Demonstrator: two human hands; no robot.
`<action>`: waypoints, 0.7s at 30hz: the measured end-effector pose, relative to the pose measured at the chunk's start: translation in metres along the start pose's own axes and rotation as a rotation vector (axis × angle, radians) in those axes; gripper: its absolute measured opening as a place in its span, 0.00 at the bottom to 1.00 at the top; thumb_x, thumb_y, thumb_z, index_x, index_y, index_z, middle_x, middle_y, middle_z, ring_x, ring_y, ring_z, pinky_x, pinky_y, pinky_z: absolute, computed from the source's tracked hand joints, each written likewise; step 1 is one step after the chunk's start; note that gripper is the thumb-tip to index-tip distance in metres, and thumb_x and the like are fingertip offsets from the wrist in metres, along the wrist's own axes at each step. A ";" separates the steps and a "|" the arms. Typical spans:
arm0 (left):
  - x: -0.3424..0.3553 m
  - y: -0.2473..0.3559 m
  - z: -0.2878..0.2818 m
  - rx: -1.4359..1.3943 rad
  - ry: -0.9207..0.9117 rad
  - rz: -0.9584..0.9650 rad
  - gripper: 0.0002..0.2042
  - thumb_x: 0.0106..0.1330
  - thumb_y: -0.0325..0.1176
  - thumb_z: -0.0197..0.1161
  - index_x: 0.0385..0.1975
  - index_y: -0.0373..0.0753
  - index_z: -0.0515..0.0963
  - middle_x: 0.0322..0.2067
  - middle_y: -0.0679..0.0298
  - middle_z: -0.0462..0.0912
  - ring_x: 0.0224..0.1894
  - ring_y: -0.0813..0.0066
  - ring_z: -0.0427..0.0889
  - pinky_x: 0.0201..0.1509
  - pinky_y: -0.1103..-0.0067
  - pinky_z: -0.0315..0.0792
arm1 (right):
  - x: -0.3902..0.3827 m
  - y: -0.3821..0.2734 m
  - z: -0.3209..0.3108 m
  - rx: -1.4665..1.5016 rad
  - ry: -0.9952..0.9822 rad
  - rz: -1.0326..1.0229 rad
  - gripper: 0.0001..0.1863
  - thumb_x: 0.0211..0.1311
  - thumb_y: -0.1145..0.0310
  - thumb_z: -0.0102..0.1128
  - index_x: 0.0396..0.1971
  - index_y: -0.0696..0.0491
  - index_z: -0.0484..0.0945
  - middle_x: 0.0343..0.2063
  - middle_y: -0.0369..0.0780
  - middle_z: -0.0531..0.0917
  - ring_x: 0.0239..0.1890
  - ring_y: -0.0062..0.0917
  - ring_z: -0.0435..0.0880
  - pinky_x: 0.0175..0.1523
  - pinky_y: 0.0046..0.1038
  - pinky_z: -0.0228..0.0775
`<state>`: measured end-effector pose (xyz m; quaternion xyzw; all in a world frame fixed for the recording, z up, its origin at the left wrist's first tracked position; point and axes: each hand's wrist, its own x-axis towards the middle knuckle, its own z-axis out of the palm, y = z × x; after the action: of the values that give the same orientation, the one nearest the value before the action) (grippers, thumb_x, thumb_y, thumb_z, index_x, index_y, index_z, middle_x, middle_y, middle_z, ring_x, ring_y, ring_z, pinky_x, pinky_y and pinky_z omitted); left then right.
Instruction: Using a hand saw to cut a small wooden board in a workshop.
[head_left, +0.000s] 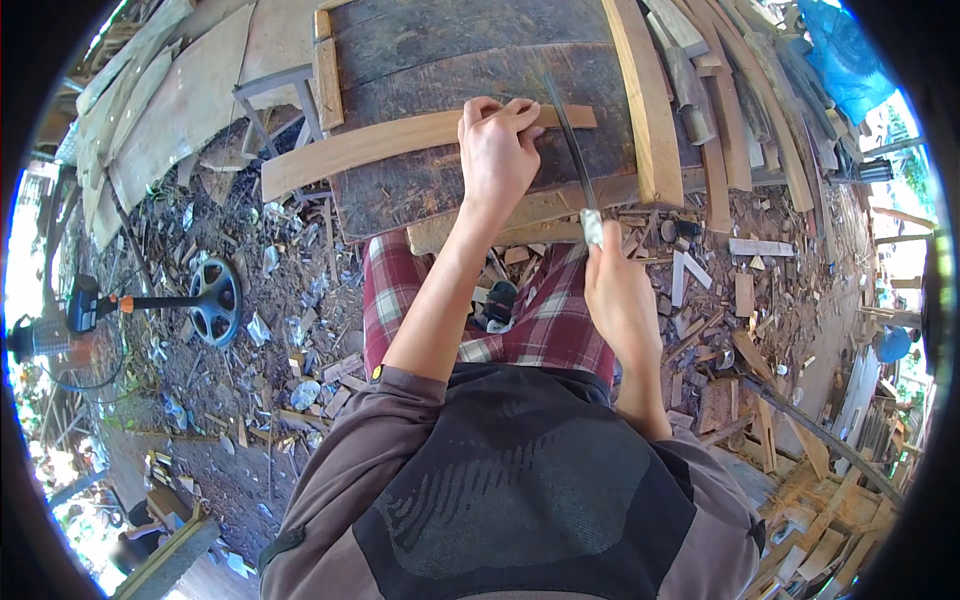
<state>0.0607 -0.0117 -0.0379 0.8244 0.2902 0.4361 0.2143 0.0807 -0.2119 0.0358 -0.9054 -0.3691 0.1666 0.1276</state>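
Note:
My left hand [497,150] grips a long, narrow wooden plank [370,144] near its right end, with the fingers bent over it. The plank lies across a dark, worn workbench [410,190], its left end jutting past the edge. In my right hand [620,290] is the whitish handle of a long, narrow dark-bladed tool [577,150], closed in the fingers. The blade points away from me and crosses the plank just right of my left hand. It shows almost edge-on, so I cannot tell whether it is a saw or a file.
A thick pale board [645,110] lies along the bench's right side, and a short wood strip [327,80] at its left. More boards [735,120] are stacked at right. Wood scraps [690,275] litter the ground. A black wheel-like disc [216,302] on a shaft stands at left.

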 end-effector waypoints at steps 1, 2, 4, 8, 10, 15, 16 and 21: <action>0.000 0.002 0.000 -0.016 -0.015 -0.001 0.13 0.54 0.26 0.67 0.41 0.42 0.86 0.43 0.72 0.86 0.47 0.60 0.73 0.57 0.69 0.69 | -0.008 0.003 -0.001 -0.019 -0.015 0.034 0.10 0.72 0.66 0.43 0.46 0.54 0.60 0.22 0.58 0.80 0.30 0.58 0.81 0.33 0.56 0.70; 0.000 0.003 -0.001 -0.018 -0.025 -0.005 0.13 0.54 0.26 0.67 0.41 0.42 0.86 0.43 0.72 0.86 0.47 0.60 0.73 0.57 0.69 0.69 | -0.010 0.004 -0.003 -0.023 -0.006 0.022 0.10 0.73 0.65 0.42 0.45 0.54 0.60 0.22 0.58 0.80 0.30 0.58 0.81 0.32 0.56 0.70; 0.001 0.003 -0.004 -0.005 0.003 0.044 0.13 0.55 0.26 0.66 0.41 0.43 0.86 0.43 0.73 0.86 0.47 0.61 0.73 0.57 0.69 0.69 | -0.005 0.005 -0.002 -0.006 0.000 0.008 0.10 0.73 0.64 0.41 0.46 0.53 0.60 0.22 0.59 0.80 0.29 0.58 0.80 0.32 0.56 0.69; 0.001 -0.002 -0.003 0.044 0.003 0.057 0.14 0.55 0.27 0.66 0.42 0.44 0.86 0.43 0.73 0.86 0.47 0.62 0.73 0.58 0.70 0.69 | 0.033 -0.016 0.001 0.022 0.036 -0.006 0.10 0.74 0.64 0.40 0.46 0.54 0.61 0.23 0.58 0.80 0.30 0.58 0.80 0.35 0.56 0.69; 0.002 0.000 0.000 0.030 -0.006 0.053 0.13 0.55 0.27 0.67 0.42 0.44 0.86 0.43 0.73 0.86 0.47 0.62 0.73 0.58 0.70 0.69 | 0.046 -0.017 0.001 0.033 0.063 -0.012 0.10 0.74 0.64 0.40 0.46 0.54 0.61 0.23 0.58 0.80 0.31 0.58 0.80 0.35 0.56 0.69; -0.001 0.000 0.000 0.023 -0.002 0.017 0.13 0.56 0.27 0.67 0.41 0.44 0.87 0.42 0.74 0.86 0.47 0.62 0.73 0.57 0.70 0.69 | 0.036 -0.010 0.003 0.059 0.062 -0.027 0.10 0.74 0.65 0.40 0.46 0.54 0.60 0.24 0.58 0.80 0.31 0.58 0.80 0.35 0.56 0.68; -0.002 0.000 0.001 0.028 0.013 0.025 0.12 0.56 0.27 0.67 0.41 0.44 0.87 0.42 0.74 0.86 0.47 0.62 0.73 0.57 0.69 0.69 | 0.026 -0.006 0.004 0.053 0.055 -0.027 0.10 0.74 0.65 0.40 0.46 0.54 0.60 0.24 0.58 0.80 0.31 0.58 0.80 0.35 0.56 0.68; -0.001 -0.003 0.003 0.024 0.034 0.055 0.12 0.56 0.28 0.68 0.41 0.43 0.87 0.41 0.74 0.87 0.47 0.61 0.73 0.57 0.69 0.69 | -0.008 0.005 0.008 0.034 -0.004 0.028 0.10 0.74 0.65 0.41 0.47 0.54 0.59 0.21 0.58 0.80 0.28 0.58 0.80 0.32 0.56 0.67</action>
<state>0.0618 -0.0103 -0.0418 0.8270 0.2763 0.4523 0.1874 0.0757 -0.2203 0.0279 -0.9078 -0.3538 0.1766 0.1398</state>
